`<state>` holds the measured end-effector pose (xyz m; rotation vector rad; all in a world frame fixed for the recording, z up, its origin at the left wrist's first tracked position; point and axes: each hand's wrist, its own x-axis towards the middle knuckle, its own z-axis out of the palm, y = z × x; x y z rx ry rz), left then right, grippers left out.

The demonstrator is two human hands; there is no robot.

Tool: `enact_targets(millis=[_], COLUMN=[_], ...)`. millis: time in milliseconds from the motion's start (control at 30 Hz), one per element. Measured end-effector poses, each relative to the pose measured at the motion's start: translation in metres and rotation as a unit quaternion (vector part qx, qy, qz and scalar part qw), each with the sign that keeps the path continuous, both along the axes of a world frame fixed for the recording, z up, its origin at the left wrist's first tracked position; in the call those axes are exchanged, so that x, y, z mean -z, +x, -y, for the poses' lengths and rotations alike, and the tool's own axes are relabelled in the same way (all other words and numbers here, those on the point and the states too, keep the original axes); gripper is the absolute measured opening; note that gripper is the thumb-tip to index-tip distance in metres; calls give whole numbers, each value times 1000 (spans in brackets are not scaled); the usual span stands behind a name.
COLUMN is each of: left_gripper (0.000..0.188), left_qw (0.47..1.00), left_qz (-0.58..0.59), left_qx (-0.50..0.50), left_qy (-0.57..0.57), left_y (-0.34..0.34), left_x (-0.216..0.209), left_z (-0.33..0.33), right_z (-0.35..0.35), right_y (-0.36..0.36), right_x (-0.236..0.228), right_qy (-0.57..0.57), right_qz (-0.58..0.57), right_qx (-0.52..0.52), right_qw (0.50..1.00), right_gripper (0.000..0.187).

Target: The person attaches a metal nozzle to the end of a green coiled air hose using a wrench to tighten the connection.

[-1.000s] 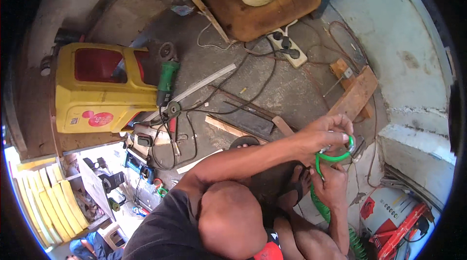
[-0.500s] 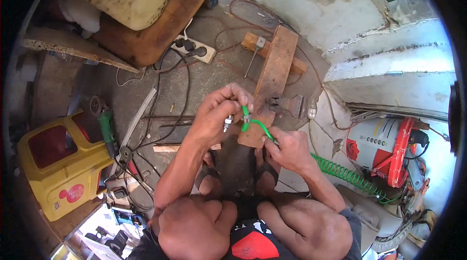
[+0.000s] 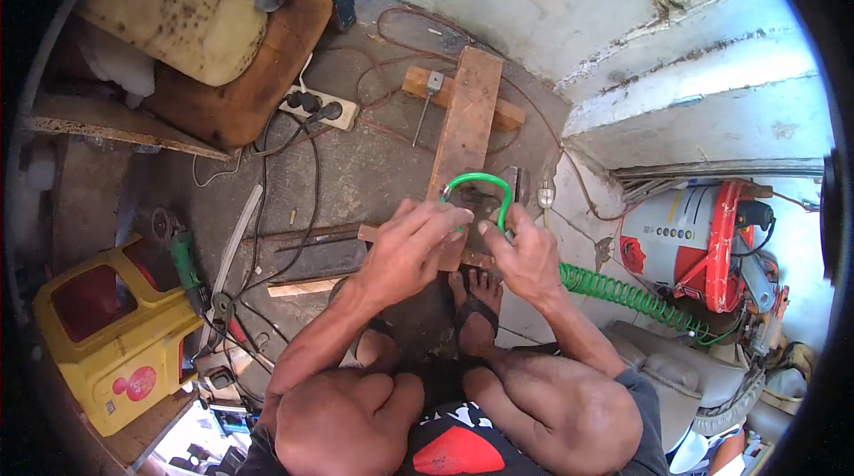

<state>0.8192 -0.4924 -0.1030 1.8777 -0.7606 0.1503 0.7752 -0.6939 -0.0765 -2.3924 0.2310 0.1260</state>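
Note:
A bright green air hose point(image 3: 479, 177) arches in a loop between my two hands, over a worn wooden board. My left hand point(image 3: 411, 246) is closed around one end of the hose; a bit of metal fitting shows at its fingers, the rest is hidden. With thumb and bent fingers my right hand point(image 3: 525, 255) grips the other side of the loop. From beside my right wrist the hose's coiled stretch point(image 3: 623, 298) runs off to the right. Beneath and beyond the hands lies the wooden board point(image 3: 471, 107), resting across a shorter wood block point(image 3: 507, 114).
An angle grinder point(image 3: 187, 267) and a yellow plastic housing point(image 3: 116, 342) are at the left. A power strip point(image 3: 340, 113) with black cables lies on the floor ahead. At right stands a red and white machine point(image 3: 680, 254) by the wall.
The hose now bows up into a wider loop, and my hands have come closer together. The metal fitting that showed below my left fingers is out of sight. The view has shifted right.

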Motion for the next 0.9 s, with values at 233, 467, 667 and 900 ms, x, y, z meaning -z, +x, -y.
enact_targets(millis=[233,467,667,900], left_gripper=[33,29,27,28], left_qw=[976,914,817,769], left_qz=[182,335,446,446], left_qx=[24,132,251,391], left_qy=[117,187,264,238], left_y=[4,18,54,47], left_x=[17,7,-19,-44], left_z=[-19,-19,-28,-30], right_z=[0,2,2,18], right_y=[0,-11,-16,-18], right_x=[-16,-10,-18,-20], right_qy=[38,53,48,167], right_qz=[-99,-101,-120,-63], right_qx=[-70,-75,-145,-292], right_qw=[992,991,981,939], right_gripper=[36,36,34,38])
